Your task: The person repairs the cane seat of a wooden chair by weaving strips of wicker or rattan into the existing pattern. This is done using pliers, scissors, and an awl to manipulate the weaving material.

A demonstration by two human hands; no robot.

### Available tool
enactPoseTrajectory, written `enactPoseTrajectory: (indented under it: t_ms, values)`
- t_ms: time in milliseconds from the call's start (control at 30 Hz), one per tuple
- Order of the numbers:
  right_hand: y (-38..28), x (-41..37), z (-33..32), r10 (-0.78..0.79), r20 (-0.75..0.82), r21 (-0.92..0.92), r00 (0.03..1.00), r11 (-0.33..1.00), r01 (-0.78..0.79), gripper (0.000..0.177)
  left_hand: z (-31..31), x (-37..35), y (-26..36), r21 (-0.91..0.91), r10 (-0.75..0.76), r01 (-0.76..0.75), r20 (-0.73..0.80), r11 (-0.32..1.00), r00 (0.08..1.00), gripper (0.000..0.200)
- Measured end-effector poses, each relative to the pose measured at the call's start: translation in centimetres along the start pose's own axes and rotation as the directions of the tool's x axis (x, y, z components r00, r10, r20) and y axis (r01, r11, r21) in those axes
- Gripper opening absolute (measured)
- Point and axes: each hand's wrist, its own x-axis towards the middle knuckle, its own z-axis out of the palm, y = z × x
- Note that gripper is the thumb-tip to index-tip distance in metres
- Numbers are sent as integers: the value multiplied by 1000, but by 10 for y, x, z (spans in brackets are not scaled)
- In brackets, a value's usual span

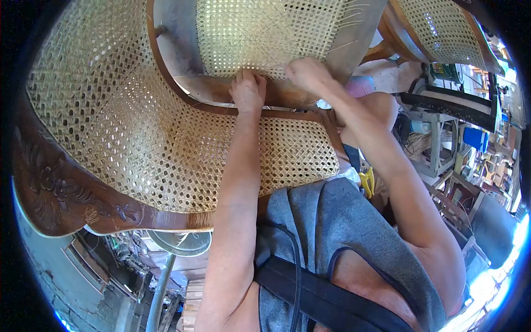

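Note:
A wooden chair frame [191, 52] holds a woven cane panel [249, 33], with loose cane strands standing out along its right side. My left hand [248, 88] rests at the panel's lower edge, its fingers bent and pressed together over the wooden rail. Whatever lies under those fingertips is hidden. To its right, my right hand [308, 73] is closed in a pinch just above the rail, near the panel's lower right corner. Any strand between its fingers is too fine to make out. Beneath both forearms spreads a larger curved cane panel [166, 149] in a brown wooden frame.
Carved wood [61, 188] edges the large panel at left. Another caned chair part [437, 27] stands at upper right. A round metal basin [180, 243] sits below the frame. Wooden stands, a blue container [474, 139] and stacked furniture crowd the right side.

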Motion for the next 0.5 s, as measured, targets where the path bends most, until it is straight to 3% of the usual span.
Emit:
enactPoseTrajectory:
  t_ms: [100,167,200,267,300,400,467,500]
  values:
    - [33,-7,-21,34,-58,71,998,997,-30,37,2,1,4,-13,-20,20,16,1000,1000,15]
    - [46,-6,-24,22,-209,69,978,998,-8,40,-2,1,7,-54,-80,82,41,995,996,13]
    - [46,-9,-23,23,-212,72,977,997,-8,40,-2,1,5,-52,-76,78,40,996,996,13]
    - [45,-9,-17,53,-272,107,961,994,-25,40,-3,1,-4,-226,-17,13,-15,974,1000,11]
    - [46,-11,-13,57,-270,114,961,993,-26,40,-4,0,-10,-222,-15,12,-11,975,1000,11]
    - [54,-8,-10,49,-252,110,967,994,-22,42,-3,4,-16,-372,-90,43,-110,927,990,13]
    - [55,-3,-8,18,-285,95,958,995,10,41,-12,2,-19,-303,-183,195,66,933,981,12]
    - [57,-1,-11,15,-285,100,958,995,14,41,-9,2,-24,-297,-183,194,65,935,981,12]
